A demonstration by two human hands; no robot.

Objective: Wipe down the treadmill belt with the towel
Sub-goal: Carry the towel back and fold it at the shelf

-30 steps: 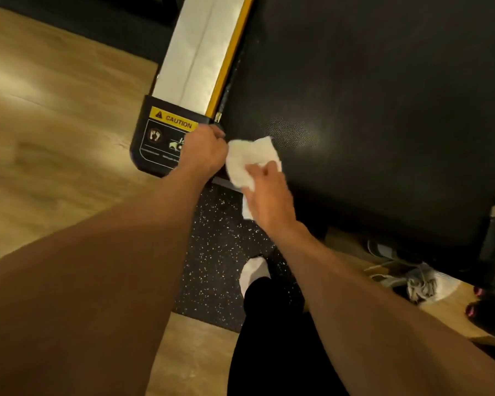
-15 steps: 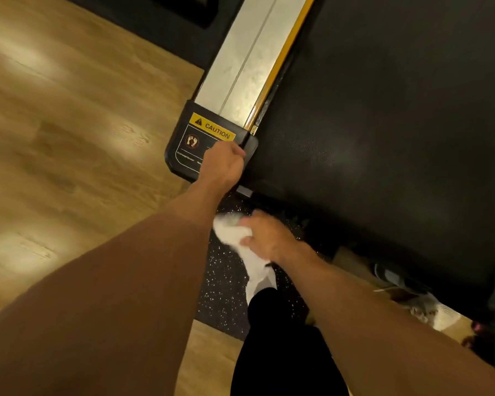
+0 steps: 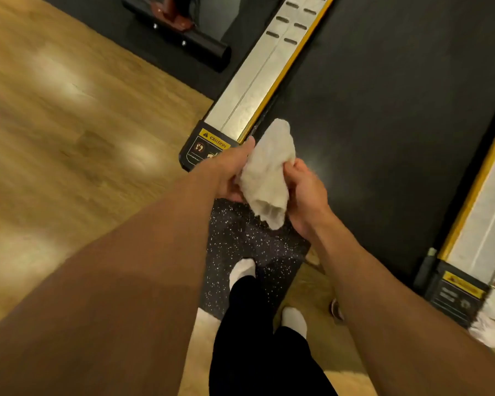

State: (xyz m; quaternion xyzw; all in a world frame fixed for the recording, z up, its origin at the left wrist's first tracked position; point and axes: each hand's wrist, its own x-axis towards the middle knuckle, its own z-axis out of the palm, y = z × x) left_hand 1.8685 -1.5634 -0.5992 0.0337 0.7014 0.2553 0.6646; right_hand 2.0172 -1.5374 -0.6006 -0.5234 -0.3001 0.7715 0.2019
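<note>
Head view, looking down past both forearms: holding towel (image 3: 267, 170) bunched between both hands, above the rear left corner of belt (image 3: 383, 110), just beside the caution label (image 3: 215, 141) at the end of the left rail (image 3: 257, 81). Gripping its left side with left hand (image 3: 229, 172), with thumb laid forward along the cloth and fingers curling underneath. Clasping its right side with right hand (image 3: 306, 192), with fingers wrapping round the edge. Appearing to be lifted clear of the belt and not pressing on it, though hard to be telling for certain from above. Judging the step in hand as gathering the cloth into a pad, not wiping proper: most of the dark surface stretching ahead and across looking yet to be covered. Calling next, most likely, for settling the wad into one hand, flattening it on the belt near this corner, then sweeping sideways toward the right rail (image 3: 480, 195) and working up the length. Lying with long axis running away from the body, roughly in line with the left rail, with far tip pointing up the belt and near end drooping over the speckled mat (image 3: 249, 241).
</note>
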